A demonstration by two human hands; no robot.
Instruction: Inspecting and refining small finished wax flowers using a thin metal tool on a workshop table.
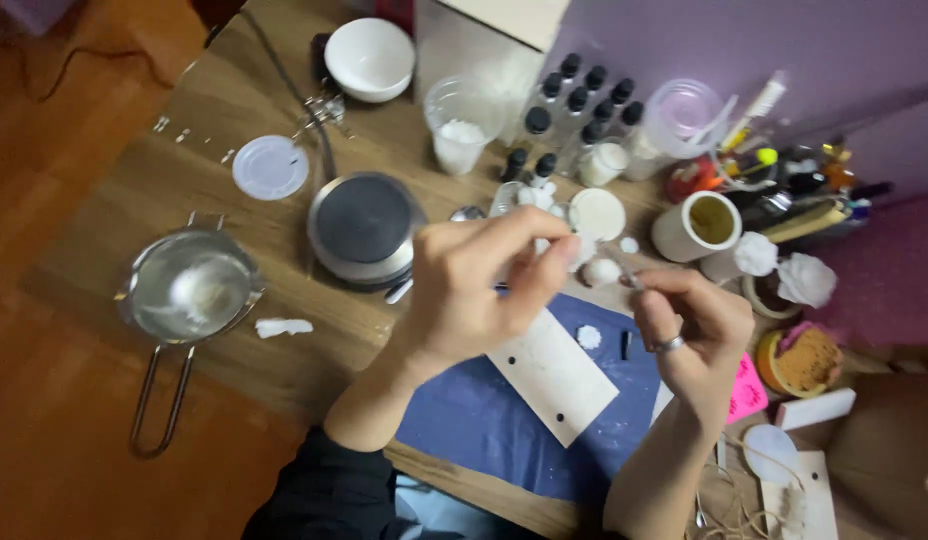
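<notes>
My left hand [474, 285] hovers over the table with its thumb and fingertips pinched together next to a round white lid [596, 213]. Anything between the fingertips is hidden. My right hand [689, 325], with a ring on one finger, holds a thin clear stick [622, 265] that points up and left toward the left fingertips. Below both hands a white rectangular board with small holes [554, 375] lies on a blue mat [484, 420]. A small white lump [589, 337] and a small black piece [626, 345] rest on the mat.
To the left are a metal strainer pot with a long handle [189, 290], a round hot plate [364, 225] and a flat white lid [270, 167]. Behind stand a white bowl [370, 58], a clear cup of white flakes [459, 125] and several dark-capped bottles [574, 110]. Crumpled tissue [784, 270] and jars crowd the right.
</notes>
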